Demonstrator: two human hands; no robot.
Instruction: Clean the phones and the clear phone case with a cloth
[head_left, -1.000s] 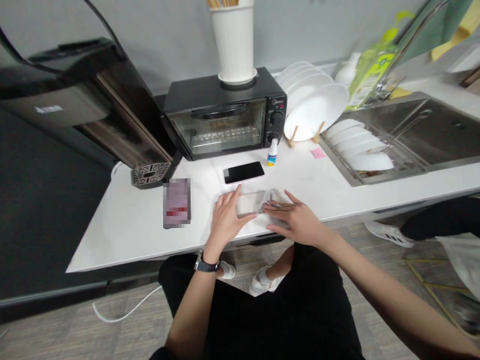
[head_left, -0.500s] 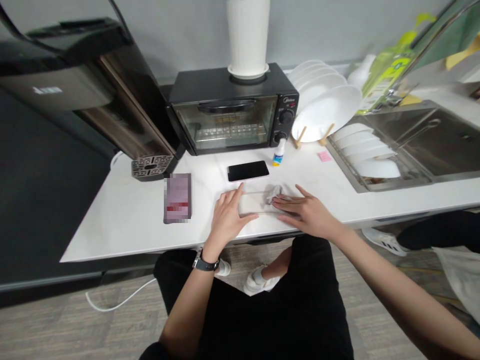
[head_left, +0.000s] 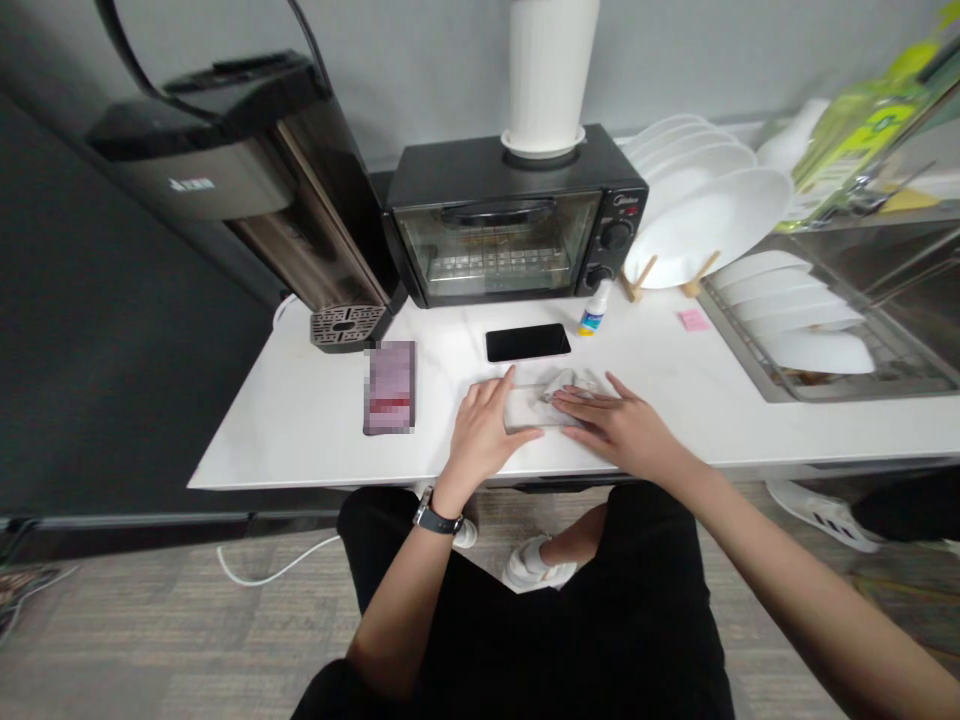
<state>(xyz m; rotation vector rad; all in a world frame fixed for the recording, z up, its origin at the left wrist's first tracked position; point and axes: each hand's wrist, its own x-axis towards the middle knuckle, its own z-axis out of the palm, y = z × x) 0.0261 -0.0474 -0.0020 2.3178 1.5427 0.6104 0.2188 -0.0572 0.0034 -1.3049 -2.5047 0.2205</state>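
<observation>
Mid-frame: left hand [head_left: 482, 428], fingers half-open, grips case [head_left: 524, 407] | right hand [head_left: 624, 425], fingers extended on tissue [head_left: 559, 383], hold unclear | hard rub risks slippage!

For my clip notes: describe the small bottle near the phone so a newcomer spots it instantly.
Start at the black toaster oven on the white counter. Just in front of its knobs, right of the phone, stands the small bottle. Its white top, blue label and yellow base set it apart from the flat, dark-screened phone and the pink note.
</observation>
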